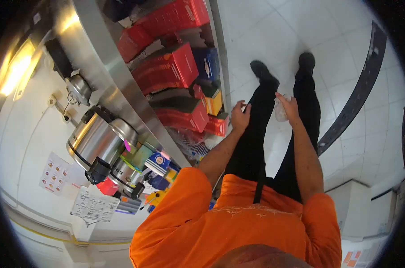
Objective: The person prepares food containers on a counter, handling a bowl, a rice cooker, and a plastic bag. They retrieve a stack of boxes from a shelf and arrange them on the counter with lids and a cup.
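My right hand [289,107] is closed around a small clear plastic item [280,112], which looks like a cup or container; its exact kind is hard to make out. It hangs beside my right leg, in front of the black trousers [247,152]. My left hand [241,116] is held over my left thigh, thumb and fingers loosely bent and apart, with nothing visible in it. Closest to that hand are a red box [217,125] and a yellow box [213,102] on the lower shelf.
On my left runs a steel counter [117,67] with several red cartons [166,69] beneath. On top stand a large steel urn [95,138], a steel bowl [123,131] and small packets. White tiled floor [265,27] lies ahead; a dark curved strip [358,94] crosses the right side.
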Tool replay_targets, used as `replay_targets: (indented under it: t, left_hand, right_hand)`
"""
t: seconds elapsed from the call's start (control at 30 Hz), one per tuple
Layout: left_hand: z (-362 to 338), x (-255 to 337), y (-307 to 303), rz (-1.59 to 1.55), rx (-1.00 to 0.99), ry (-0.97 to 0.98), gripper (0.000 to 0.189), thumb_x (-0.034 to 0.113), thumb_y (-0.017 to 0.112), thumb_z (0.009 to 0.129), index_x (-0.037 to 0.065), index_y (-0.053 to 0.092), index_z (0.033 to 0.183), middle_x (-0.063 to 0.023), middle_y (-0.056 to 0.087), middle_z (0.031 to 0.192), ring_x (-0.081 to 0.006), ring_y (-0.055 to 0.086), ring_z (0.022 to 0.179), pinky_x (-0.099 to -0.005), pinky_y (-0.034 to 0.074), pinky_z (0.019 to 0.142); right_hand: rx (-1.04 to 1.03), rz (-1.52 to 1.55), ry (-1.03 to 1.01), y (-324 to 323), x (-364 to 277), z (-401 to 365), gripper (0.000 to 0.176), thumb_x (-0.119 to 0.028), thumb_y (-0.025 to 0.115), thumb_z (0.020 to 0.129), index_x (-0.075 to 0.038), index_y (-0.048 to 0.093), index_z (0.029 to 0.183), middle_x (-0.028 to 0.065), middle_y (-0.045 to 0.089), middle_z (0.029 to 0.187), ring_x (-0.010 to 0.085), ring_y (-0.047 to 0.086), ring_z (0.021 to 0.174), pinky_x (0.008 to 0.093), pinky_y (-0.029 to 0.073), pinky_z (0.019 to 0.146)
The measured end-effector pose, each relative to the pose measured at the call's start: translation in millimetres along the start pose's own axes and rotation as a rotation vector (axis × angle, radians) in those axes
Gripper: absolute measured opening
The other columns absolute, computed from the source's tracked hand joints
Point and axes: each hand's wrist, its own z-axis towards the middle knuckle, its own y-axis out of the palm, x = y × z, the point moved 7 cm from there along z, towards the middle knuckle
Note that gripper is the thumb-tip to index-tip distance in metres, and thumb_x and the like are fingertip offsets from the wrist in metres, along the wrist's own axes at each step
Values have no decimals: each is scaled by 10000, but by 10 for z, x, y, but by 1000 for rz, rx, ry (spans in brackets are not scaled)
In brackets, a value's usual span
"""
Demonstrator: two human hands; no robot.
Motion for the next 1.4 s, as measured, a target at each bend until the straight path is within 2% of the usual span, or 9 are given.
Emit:
replay_targets:
  t: [0.23, 0.4, 0.47, 0.53, 0.63, 0.93, 1.1, 1.2, 1.4]
  left_hand:
    - [2203, 1683, -1834, -142, 824, 622, 229, 135, 679, 862, -27, 607, 1007, -164, 648, 943, -303, 619, 870, -397, 492, 807]
    - [4116, 1527, -2612, 310, 674, 114, 859, 486, 732, 799, -41, 403, 1393, -281, 401, 1436, -421, 328, 1372, -471, 271, 1146]
    - [5213, 557, -2987, 332, 641, -116, 1094, 734, 613, 760, 16, 246, 1498, -287, 224, 1538, -437, 185, 1439, -522, 207, 1162]
    - [4665, 875, -3225, 191, 577, -371, 1161, 857, 454, 747, 72, 136, 1541, -285, 114, 1569, -452, 105, 1456, -580, 166, 1155]
    - [5075, -166, -3748, -26, 961, -666, 1130, 854, 448, 749, 92, 181, 1540, -238, 226, 1551, -432, 223, 1417, -608, 220, 1108]
    - [5607, -1452, -4514, -515, 607, -689, 1052, 829, 472, 763, 117, 282, 1515, -169, 368, 1479, -385, 365, 1308, -577, 322, 1037]
    - [5779, -1578, -4589, -533, 530, -763, 996, 808, 488, 776, 135, 347, 1496, -139, 436, 1441, -359, 436, 1253, -555, 378, 999]
    - [6412, -2377, -4813, -752, 493, -376, 1022, 836, 503, 741, 155, 356, 1488, -141, 467, 1410, -349, 441, 1249, -576, 376, 996]
    - [6138, -2257, -4792, -404, 789, -457, 1129, 892, 486, 679, 177, 250, 1521, -166, 316, 1481, -379, 362, 1312, -607, 351, 1015]
  right_hand:
    - [53, 280, -67, -124, -954, 694, 423, -427, 763, 795, -17, 680, 858, 35, 617, 766, 145, 574, 644, 303, 453, 616]
    - [-32, 53, -130, -313, -1355, 629, 557, -494, 762, 773, 12, 654, 979, 77, 614, 803, 198, 581, 719, 356, 476, 689]
    - [-8, 213, 17, -601, -921, 722, 517, -463, 756, 799, -13, 630, 1020, 88, 627, 848, 184, 599, 708, 336, 494, 658]
    - [137, 386, 87, -853, -679, 695, 460, -421, 740, 834, -36, 609, 1049, 90, 633, 884, 175, 618, 707, 316, 515, 624]
    - [235, 682, 178, -762, -947, 381, 348, -348, 691, 892, -62, 595, 1066, 78, 626, 910, 175, 635, 749, 303, 539, 616]
    - [23, 702, -62, 70, -1779, 191, 220, -258, 632, 934, -56, 545, 931, 66, 593, 851, 146, 595, 722, 284, 517, 637]
    - [87, 476, 33, -151, -1040, 453, 352, -276, 663, 916, -22, 546, 1131, 85, 598, 951, 160, 605, 814, 290, 522, 720]
    - [170, 374, 36, -191, -905, 581, 411, -289, 706, 887, -12, 558, 1152, 82, 612, 965, 159, 602, 833, 294, 516, 736]
    - [238, 375, 116, -193, -793, 646, 411, -299, 693, 892, -26, 540, 1159, 105, 617, 982, 190, 625, 864, 324, 548, 716]
